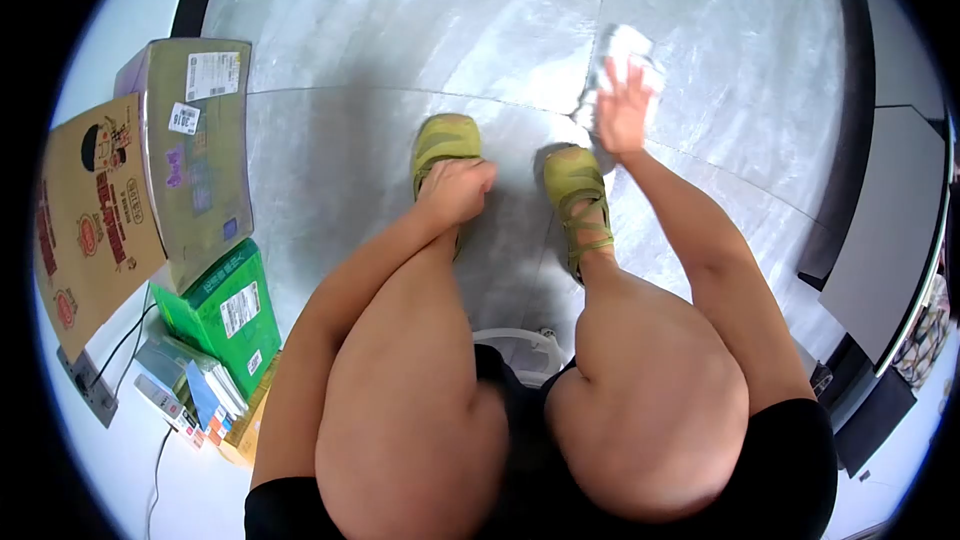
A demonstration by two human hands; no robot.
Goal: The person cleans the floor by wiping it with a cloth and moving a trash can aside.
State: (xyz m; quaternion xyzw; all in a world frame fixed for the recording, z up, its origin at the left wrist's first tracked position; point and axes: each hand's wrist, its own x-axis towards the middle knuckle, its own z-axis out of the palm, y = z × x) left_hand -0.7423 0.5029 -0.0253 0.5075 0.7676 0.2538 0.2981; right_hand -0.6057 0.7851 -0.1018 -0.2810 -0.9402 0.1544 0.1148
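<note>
My right hand (624,112) lies flat with its fingers spread, over a white crumpled wipe (631,42) on the grey tiled floor. Motion blurs the wipe, and I cannot tell whether it is paper or cloth. My left hand (458,190) is curled into a loose fist above my left shoe (447,135), its forearm across my left shin. Nothing shows in that fist. Between the two hands is my right shoe (573,172), olive green with crossed straps like the other one.
To the left stand a translucent plastic bin (200,165), a printed cardboard box (100,225) and a green box (222,310). Beside them are books (215,390) and a power strip (88,385). Grey furniture (885,230) lines the right. A white stool (520,345) is under me.
</note>
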